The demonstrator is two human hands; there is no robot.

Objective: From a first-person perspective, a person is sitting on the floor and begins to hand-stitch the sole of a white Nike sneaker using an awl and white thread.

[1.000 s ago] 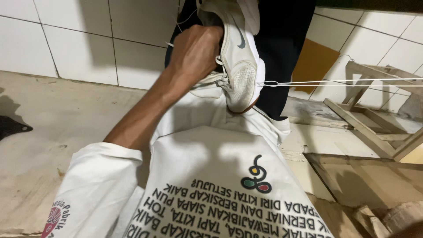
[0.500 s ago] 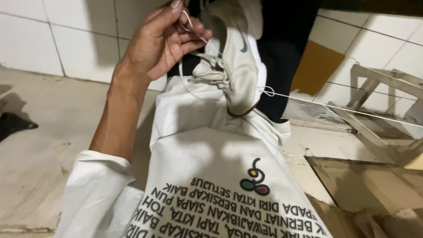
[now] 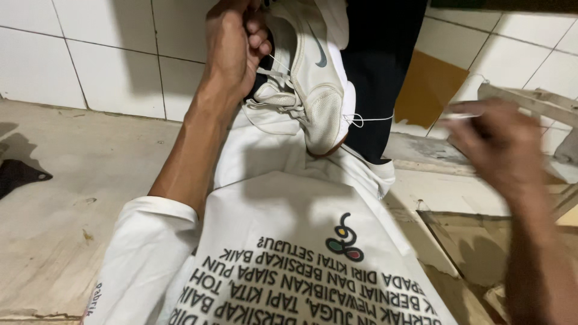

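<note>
White wall tiles stand ahead of me above a pale, stained concrete floor, with wooden frames leaning off to the right. My left hand is raised high, fingers curled shut around the heel end of a white sneaker, which hangs toe-down above my white shirt. My right hand is lifted to the right, blurred, pinching a thin white thread that runs taut to the sneaker's toe.
</note>
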